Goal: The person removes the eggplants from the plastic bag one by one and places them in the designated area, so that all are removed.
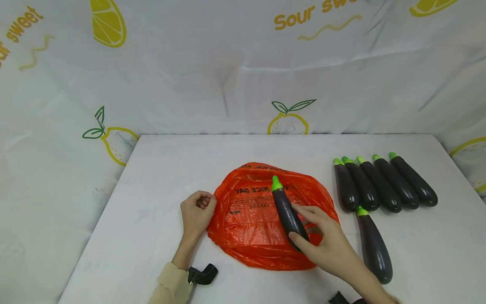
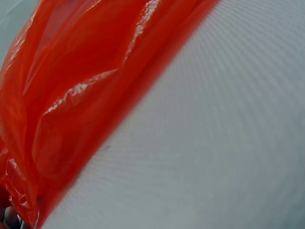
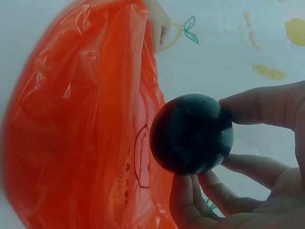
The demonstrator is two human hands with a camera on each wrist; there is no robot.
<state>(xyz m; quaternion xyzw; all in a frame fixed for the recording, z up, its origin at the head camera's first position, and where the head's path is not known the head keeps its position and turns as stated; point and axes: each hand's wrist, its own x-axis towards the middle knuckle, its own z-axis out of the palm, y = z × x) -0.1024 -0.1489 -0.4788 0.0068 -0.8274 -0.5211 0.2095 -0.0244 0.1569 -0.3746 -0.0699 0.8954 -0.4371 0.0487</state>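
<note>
A red plastic bag (image 1: pixel 248 228) with dark printing lies spread on the table, its mouth facing up. My left hand (image 1: pixel 198 213) pinches the bag's left rim with curled fingers; in the left wrist view the red film (image 2: pixel 81 95) fills the upper left and only a fingertip shows. Over the right part of the bag, my right hand (image 1: pixel 326 238) grips an eggplant (image 1: pixel 288 215) near its thick end, green stem pointing away. From the right wrist the eggplant's round dark end (image 3: pixel 191 134) is seen between thumb and fingers, beside the bag (image 3: pixel 71 119).
Several eggplants (image 1: pixel 387 185) lie side by side at the back right of the white table (image 1: pixel 152 169). Another eggplant (image 1: pixel 375 249) lies closer, right of my right forearm. A lemon-print cloth (image 1: pixel 190 76) hangs behind. A black device (image 1: pixel 203 274) is at my left wrist.
</note>
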